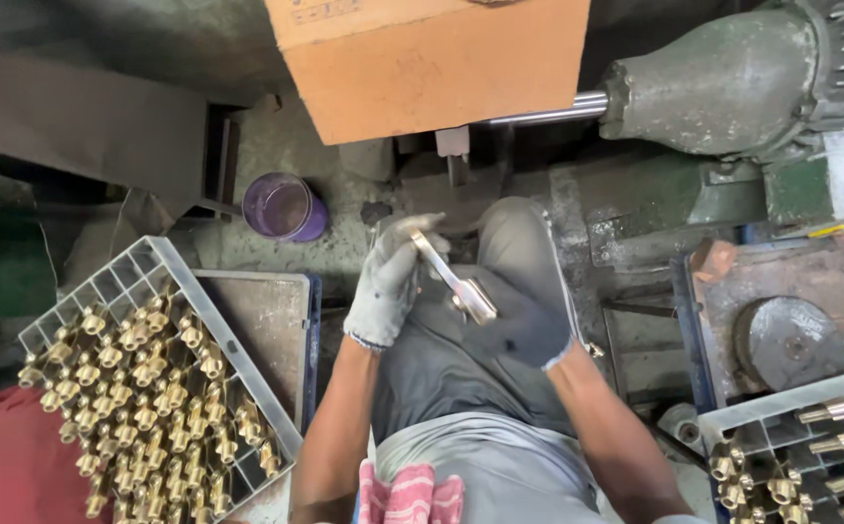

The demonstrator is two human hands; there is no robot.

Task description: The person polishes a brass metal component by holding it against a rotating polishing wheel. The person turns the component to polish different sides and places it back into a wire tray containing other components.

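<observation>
Head view: large grey-green motor (732,82) upper right, cardboard box (431,63) above, crate of brass fittings (150,378) lower left. Over the lap, both gloved hands, left (388,281) and right (519,330), clamped on opposite ends of one slim metal part (451,277).

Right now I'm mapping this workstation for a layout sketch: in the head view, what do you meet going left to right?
Crate of brass fittings → purple cup → left hand → metal piece → right hand → grey round disc → motor housing.

Gloved hands (456,301) around a brass fitting (453,279)
</observation>
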